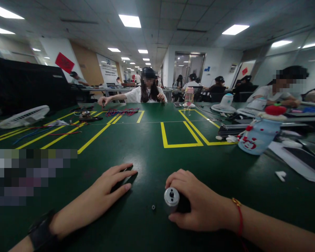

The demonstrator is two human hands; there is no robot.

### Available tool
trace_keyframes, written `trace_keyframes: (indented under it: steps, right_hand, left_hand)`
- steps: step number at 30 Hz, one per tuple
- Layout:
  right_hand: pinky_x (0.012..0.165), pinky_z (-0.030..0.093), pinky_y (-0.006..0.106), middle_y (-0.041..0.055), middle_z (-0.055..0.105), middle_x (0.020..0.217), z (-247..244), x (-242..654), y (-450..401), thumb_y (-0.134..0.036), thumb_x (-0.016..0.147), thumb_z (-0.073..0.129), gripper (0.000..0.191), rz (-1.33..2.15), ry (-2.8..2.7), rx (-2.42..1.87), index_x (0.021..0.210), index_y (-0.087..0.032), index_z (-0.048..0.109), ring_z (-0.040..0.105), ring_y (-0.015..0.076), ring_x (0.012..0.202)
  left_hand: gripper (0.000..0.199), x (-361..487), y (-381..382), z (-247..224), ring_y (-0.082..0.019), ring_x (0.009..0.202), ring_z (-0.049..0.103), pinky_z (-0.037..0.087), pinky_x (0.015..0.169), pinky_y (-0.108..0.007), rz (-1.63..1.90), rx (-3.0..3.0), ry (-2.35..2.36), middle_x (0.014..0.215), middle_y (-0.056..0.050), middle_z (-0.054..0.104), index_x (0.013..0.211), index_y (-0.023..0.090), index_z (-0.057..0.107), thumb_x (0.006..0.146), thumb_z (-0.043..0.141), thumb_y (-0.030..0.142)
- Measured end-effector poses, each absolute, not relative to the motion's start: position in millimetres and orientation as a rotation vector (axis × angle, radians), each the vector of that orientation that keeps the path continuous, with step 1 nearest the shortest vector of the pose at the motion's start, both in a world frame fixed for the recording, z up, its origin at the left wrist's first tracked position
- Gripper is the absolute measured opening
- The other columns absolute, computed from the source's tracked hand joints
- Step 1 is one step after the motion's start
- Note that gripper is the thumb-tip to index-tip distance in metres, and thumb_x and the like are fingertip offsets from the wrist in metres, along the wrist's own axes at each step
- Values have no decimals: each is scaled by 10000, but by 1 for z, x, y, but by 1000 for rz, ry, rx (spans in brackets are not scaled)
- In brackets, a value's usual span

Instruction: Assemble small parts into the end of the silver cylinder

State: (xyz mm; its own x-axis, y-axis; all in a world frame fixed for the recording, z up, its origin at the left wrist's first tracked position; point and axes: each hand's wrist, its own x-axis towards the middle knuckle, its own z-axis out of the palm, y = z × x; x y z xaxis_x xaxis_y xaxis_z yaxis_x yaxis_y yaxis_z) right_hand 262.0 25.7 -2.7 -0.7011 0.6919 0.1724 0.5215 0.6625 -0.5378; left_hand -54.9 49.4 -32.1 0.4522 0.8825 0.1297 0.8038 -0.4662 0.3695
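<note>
My left hand [109, 190] rests palm down on the green table [136, 224], fingers apart, holding nothing. A black watch or band is on that wrist. My right hand [196, 201], with a red string bracelet, curls round the side of an upright silver metal cylinder [171, 197] with small dark holes in its top face. Between the two hands, nearer the cylinder, a small metal ring-like part [153, 207] lies on the green surface. The cylinder's lower part is partly hidden in shadow.
Yellow tape [183, 145] marks the table. A blue bottle with a red top [259, 134] stands right, near a white piece [280, 175]. Wires [123, 111] and a white fan [25, 116] lie further off. A person [136, 92] sits opposite, one arm stretched out.
</note>
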Motion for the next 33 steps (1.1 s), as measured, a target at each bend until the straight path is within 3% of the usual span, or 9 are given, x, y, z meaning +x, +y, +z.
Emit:
trace_keyframes:
  steps: [14, 26, 33]
  right_hand:
    - [835, 394, 367, 41, 584, 1061, -4, 263, 25, -264, 644, 754, 411, 726, -2464, -960, 1005, -199, 570, 504, 215, 935]
    - [842, 386, 361, 40, 585, 1077, -6, 263, 24, -263, 645, 756, 411, 737, -2434, -971, 1006, -193, 574, 499, 215, 945]
    - [847, 377, 364, 44, 580, 1071, -6, 263, 25, -265, 649, 753, 395, 721, -2457, -958, 992, -192, 571, 491, 218, 944]
  left_hand:
    - [454, -50, 44, -34, -298, 1397, 370, 350, 1117, -549, 295, 2527, 1499, 1558, 20, 351, 1435, 432, 386, 984, 440, 439]
    - [462, -51, 44, -35, -304, 1388, 385, 372, 1108, -544, 296, 2549, 1505, 1561, 28, 345, 1437, 425, 387, 980, 455, 427]
    - [446, -50, 44, -37, -300, 1414, 332, 301, 1129, -585, 325, 2492, 1484, 1561, 12, 333, 1425, 421, 398, 982, 447, 423]
